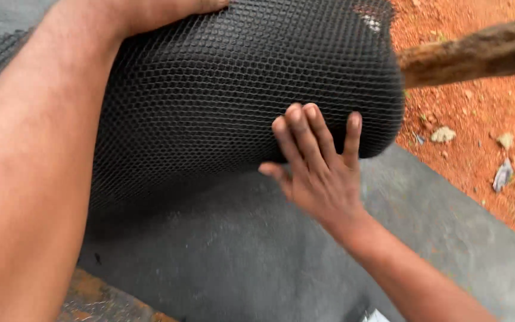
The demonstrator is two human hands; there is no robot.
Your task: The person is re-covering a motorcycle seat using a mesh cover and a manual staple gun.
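Outdoors, a person is pressing two bare hands against one roll of black hexagonal plastic mesh (233,89), which is lying across a grey sheet (257,250) spread beside bare red soil (478,119). The right hand (317,167) is resting flat on the near face of the roll, fingers spread and extended, gripping nothing. The left hand (174,9) is reaching over the top of the roll at the upper edge of the view; its fingers are out of sight, so whether it is clutching the mesh cannot be told. One rough wooden pole (478,53) is running across the top right, just beside the roll's end. With only flat palm contact showing, the roll is likely at risk of slipping sideways toward the soil or springing loose. Several small stones are lying scattered on the ground.
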